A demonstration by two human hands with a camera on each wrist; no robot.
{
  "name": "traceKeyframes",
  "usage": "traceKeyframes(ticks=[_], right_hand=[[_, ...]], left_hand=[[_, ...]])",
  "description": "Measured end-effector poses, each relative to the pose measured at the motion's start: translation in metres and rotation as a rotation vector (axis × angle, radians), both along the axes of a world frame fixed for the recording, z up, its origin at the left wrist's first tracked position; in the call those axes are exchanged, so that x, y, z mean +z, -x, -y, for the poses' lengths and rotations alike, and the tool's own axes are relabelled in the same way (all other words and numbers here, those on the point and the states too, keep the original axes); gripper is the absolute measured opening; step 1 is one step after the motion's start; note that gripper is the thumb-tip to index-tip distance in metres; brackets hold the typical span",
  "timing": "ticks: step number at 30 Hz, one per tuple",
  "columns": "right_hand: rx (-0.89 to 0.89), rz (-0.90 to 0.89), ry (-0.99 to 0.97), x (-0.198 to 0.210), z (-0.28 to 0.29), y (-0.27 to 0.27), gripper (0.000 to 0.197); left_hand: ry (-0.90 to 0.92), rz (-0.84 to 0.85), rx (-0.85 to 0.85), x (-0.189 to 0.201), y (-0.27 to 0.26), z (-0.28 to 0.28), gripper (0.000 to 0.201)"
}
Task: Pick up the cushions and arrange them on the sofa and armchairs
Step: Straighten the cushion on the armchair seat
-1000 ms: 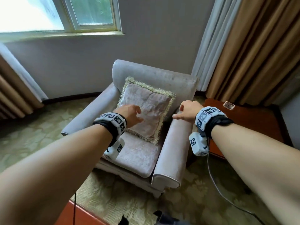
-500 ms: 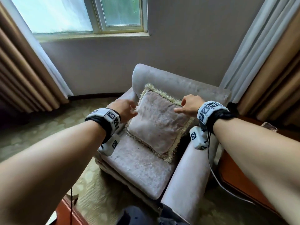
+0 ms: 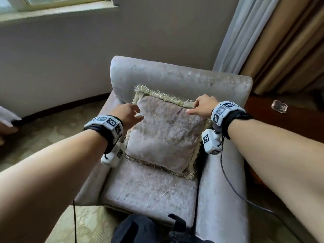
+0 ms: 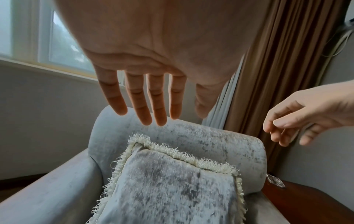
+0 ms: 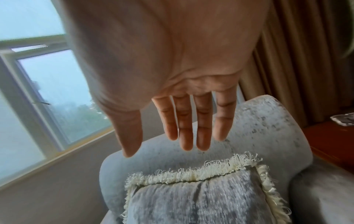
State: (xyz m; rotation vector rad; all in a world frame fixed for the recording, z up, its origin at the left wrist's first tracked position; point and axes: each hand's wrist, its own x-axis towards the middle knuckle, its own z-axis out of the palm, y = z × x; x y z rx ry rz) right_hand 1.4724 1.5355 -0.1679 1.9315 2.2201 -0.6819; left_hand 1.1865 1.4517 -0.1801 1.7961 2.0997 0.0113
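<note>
Both hands have lifted off the cushion point(image 3: 163, 135); left hand point(image 3: 127, 114) and right hand point(image 3: 201, 106) hover spread above its top corners. Soft and light, it likely grips best there.

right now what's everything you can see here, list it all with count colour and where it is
armchair: one, pale grey, in the corner under the window
cushion: one, grey with a cream fringe, leaning on the armchair's back, standing on its seat
side table: one, reddish wood, right of the armchair
glass dish: one, clear, on the side table
curtains: tan with a pale sheer, right of the armchair
window: one, pale frame, upper left
carpet: greenish, patterned, around the armchair
left hand: fingers straight, over the cushion's upper left corner, holding nothing
right hand: fingers loose, over the cushion's upper right corner, holding nothing
</note>
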Motion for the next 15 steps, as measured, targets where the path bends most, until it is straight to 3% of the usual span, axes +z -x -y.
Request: traceKeyframes(ticks=[6,11,15], right_hand=[[-0.127,0.028,0.077,-0.026,-0.025,0.028,0.065],[-0.273,0.034,0.181,-0.065,-0.027,0.012,0.064],[-0.386,0.042,0.234,-0.102,-0.033,0.001,0.056]], left_hand=[[0.144,0.01,-0.117,-0.054,0.055,-0.068,0.041],[0.209,0.086,-0.115,-0.091,0.067,-0.102,0.059],[0.281,0.04,-0.13,-0.127,0.071,-0.129,0.07]])
